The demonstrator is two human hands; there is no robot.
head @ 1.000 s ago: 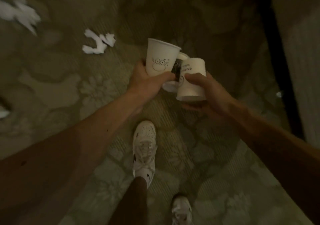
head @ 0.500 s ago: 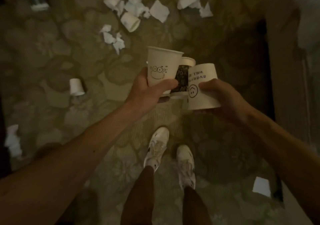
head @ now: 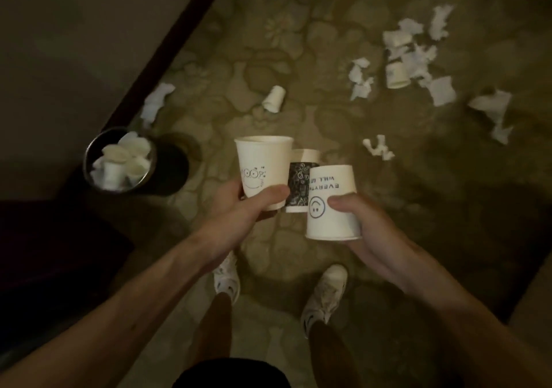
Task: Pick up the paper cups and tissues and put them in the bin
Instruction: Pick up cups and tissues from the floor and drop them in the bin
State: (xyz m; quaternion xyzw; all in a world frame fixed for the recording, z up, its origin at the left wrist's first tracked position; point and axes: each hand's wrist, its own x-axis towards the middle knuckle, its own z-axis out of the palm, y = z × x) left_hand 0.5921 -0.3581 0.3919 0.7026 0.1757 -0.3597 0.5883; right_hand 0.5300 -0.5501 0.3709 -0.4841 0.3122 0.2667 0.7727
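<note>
Right of the bin [head: 171, 168], an upright cup [head: 263, 163] is gripped in the left hand [head: 248, 205] and an inverted cup [head: 331, 205] in the right hand [head: 358, 217], seemingly mid-carry; both must next be brought over the bin and dropped.

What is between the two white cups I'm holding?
A dark patterned cup, between the face cup and the upside-down smiley cup, seen in the head view.
</note>
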